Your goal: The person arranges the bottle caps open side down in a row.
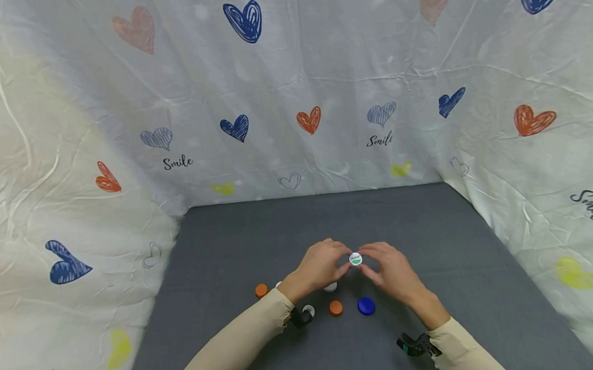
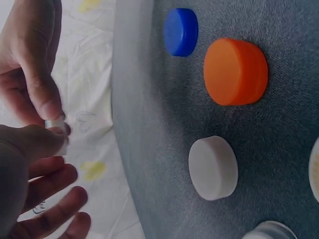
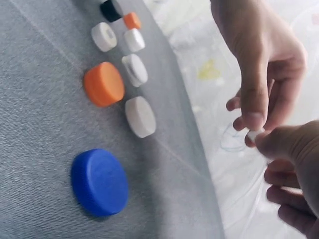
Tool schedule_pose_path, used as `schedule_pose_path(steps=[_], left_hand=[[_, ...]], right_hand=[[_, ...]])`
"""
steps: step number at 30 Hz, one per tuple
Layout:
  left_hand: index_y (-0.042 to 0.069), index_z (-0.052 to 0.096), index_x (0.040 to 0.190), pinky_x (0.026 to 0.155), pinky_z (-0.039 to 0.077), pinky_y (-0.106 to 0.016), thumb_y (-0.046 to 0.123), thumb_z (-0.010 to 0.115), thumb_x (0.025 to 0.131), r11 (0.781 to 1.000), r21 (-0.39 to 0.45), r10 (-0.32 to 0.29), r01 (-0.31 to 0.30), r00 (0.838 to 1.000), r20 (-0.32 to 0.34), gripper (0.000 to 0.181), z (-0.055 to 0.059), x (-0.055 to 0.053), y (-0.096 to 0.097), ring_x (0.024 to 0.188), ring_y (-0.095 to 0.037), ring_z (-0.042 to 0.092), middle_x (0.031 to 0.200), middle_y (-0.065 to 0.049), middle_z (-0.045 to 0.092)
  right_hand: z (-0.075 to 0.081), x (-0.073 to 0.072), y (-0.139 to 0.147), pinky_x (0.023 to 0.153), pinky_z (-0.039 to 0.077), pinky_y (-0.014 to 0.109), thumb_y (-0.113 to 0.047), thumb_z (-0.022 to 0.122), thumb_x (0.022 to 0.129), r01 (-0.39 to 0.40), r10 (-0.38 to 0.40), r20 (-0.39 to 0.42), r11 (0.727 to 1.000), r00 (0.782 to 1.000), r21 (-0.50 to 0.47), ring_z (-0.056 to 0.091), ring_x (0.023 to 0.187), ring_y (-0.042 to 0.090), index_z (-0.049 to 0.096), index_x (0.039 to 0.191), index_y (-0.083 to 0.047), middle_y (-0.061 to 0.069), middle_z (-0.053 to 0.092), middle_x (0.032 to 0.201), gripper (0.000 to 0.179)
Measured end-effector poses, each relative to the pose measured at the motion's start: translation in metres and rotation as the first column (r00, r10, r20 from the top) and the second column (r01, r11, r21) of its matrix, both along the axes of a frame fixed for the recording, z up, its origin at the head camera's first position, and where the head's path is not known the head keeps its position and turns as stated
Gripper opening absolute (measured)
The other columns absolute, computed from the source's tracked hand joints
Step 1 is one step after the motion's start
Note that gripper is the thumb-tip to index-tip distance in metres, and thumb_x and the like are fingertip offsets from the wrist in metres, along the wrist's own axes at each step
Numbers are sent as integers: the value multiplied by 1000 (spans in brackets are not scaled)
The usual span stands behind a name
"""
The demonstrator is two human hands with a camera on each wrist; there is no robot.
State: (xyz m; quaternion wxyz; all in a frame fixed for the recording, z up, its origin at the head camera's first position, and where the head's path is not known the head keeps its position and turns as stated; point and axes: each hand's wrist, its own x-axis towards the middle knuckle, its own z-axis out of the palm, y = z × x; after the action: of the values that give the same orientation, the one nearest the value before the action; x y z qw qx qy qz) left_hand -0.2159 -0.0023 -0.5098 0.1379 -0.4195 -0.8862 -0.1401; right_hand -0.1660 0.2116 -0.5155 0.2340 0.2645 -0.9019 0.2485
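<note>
A small white bottle cap (image 1: 355, 258) with green print on its top is held up between both hands, its printed face toward the head camera. My left hand (image 1: 325, 264) pinches its left side between thumb and fingertips. From the right, the thumb and fingers of my right hand (image 1: 392, 272) pinch the opposite edge. In the right wrist view only a sliver of the white cap (image 3: 254, 134) shows between the thumbs and fingers. Below the hands lie a blue cap (image 1: 366, 306), an orange cap (image 1: 336, 308) and a white cap (image 1: 331, 288), partly hidden by my left hand.
A second orange cap (image 1: 261, 290) lies left of my left forearm. Another white cap (image 1: 309, 310) sits beside the black wrist device (image 1: 300, 318). A dark round object (image 3: 110, 10) stands at the row's far end. Grey cloth (image 1: 229, 232) covers the table; a heart-patterned curtain (image 1: 271, 70) surrounds it.
</note>
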Motion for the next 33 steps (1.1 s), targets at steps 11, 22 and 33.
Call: schedule_pose_path(steps=[11, 22, 33], left_hand=[[28, 76, 91, 67, 50, -36, 36, 76, 87, 963, -263, 58, -58, 998, -9, 9, -20, -2, 19, 78, -14, 64, 85, 12, 70], [26, 74, 89, 75, 53, -39, 38, 76, 86, 916, -379, 139, -132, 990, -11, 12, -31, 5, 30, 84, -18, 65, 88, 5, 71], [26, 75, 95, 74, 51, -38, 38, 74, 88, 910, -380, 174, -163, 985, -5, 14, -41, 11, 30, 88, -20, 58, 96, 4, 69]], right_hand=[[-36, -4, -1, 88, 55, 46, -23, 83, 82, 38, -50, 161, 996, 986, 76, 66, 107, 25, 78, 103, -10, 6, 73, 110, 25], [-54, -4, -4, 88, 54, 49, -21, 83, 80, 57, -80, 173, 989, 982, 136, 67, 103, 27, 78, 98, -6, 7, 73, 106, 24], [-62, 0, -5, 92, 52, 50, -22, 81, 83, 64, -97, 185, 982, 978, 180, 66, 104, 30, 78, 100, -6, 10, 72, 109, 24]])
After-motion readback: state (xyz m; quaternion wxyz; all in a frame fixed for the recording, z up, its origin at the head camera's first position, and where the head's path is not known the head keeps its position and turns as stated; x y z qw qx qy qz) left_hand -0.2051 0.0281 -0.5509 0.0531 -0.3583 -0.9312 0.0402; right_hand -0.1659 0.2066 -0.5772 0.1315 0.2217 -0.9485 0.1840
